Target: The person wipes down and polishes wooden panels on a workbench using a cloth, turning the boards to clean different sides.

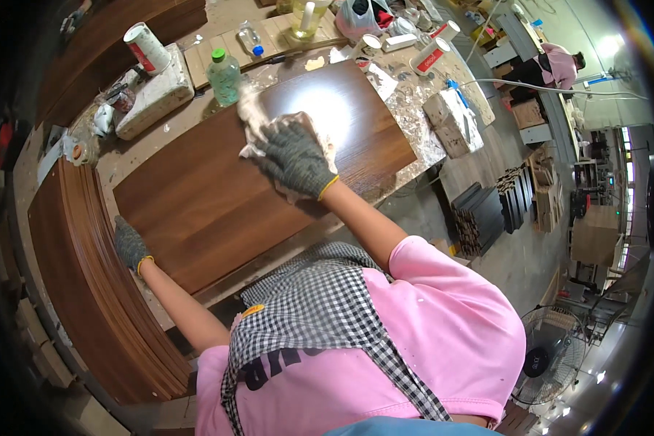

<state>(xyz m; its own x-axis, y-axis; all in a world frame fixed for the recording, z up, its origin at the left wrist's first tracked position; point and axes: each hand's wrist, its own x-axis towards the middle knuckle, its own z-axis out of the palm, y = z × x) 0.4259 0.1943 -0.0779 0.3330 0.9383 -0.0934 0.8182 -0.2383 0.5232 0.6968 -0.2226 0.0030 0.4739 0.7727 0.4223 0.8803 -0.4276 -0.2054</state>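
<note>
Head view: you're apparently wiping the centre-frame panel [196,196], right grip [296,156] lying spread over rag [252,112]; left grip [131,245] is sitting frame-left, closure unclear. Next stroke's likely needing steady bracing.

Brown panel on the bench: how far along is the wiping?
Done: the panel lies flat on the bench, its visible face looking evenly brown.
In hand: the right hand has a bunched cloth on it; the left hand is at its left end.
Left: wiping looks unfinished; whether the stacked panels are wiped, I can't tell.
</note>
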